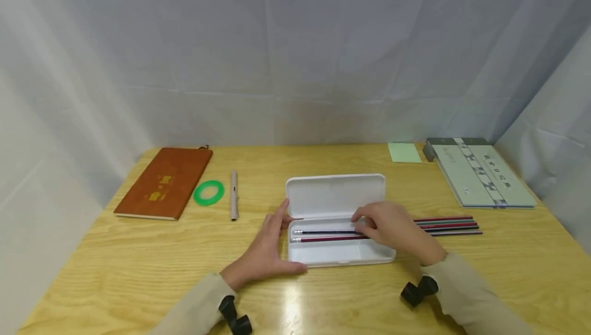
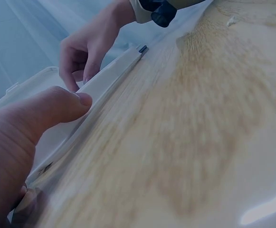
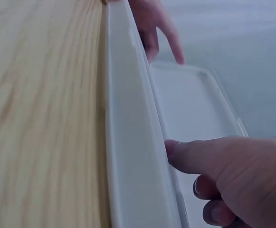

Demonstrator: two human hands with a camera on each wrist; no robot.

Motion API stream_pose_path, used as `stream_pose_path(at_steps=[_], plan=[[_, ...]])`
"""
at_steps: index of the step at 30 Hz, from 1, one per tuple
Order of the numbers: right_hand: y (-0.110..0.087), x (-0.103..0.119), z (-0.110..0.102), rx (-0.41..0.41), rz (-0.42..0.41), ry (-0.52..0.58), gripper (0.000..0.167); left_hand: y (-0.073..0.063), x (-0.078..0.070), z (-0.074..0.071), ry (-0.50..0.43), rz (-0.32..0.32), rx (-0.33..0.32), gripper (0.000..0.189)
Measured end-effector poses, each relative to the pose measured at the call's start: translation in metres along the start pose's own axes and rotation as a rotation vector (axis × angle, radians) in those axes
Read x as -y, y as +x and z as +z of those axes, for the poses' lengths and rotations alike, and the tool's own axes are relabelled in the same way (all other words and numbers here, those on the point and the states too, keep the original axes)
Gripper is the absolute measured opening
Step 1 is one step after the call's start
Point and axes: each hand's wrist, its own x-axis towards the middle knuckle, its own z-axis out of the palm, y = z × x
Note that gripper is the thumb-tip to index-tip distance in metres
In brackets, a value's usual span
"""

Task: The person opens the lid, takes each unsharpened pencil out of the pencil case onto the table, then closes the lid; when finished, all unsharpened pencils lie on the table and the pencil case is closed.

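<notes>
An open white pencil case (image 1: 341,257) lies on the table with its lid tilted back. Inside it a dark pencil (image 1: 323,232) and a red pencil (image 1: 323,239) lie side by side, eraser ends to the left. My left hand (image 1: 265,250) grips the case's left end, thumb along the front wall (image 2: 111,76) and fingers at the back. My right hand (image 1: 392,224) reaches into the right half, its curled fingers and thumb at the dark pencil. In the right wrist view the case wall hides the tip of the right thumb (image 3: 195,154).
Several pencils (image 1: 452,225) lie right of the case. At left are a brown notebook (image 1: 163,183), a green tape roll (image 1: 198,194) and a pale pen (image 1: 233,196). A green sticky note (image 1: 404,153) and a boxed book (image 1: 485,176) lie at back right.
</notes>
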Motion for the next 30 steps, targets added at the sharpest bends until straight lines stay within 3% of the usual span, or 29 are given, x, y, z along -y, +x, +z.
stream_pose_path(at_steps=[5, 12, 20, 26, 30], plan=[[0.01, 0.011, 0.008, 0.035, -0.036, 0.006, 0.01, 0.0, 0.001, 0.001, -0.011, -0.003, -0.005, 0.137], [0.01, 0.016, 0.012, 0.061, 0.02, 0.06, 0.003, 0.0, 0.001, 0.003, -0.012, 0.006, -0.004, 0.138], [0.015, 0.023, 0.014, 0.097, -0.032, 0.032, 0.01, -0.004, 0.003, -0.001, -0.003, -0.009, -0.003, 0.138], [0.011, 0.027, 0.001, 0.064, 0.011, 0.025, 0.005, -0.003, 0.004, -0.001, -0.01, -0.004, -0.001, 0.137], [-0.002, 0.015, -0.013, 0.019, 0.041, 0.027, 0.005, -0.001, 0.003, 0.0, -0.008, 0.001, 0.0, 0.137]])
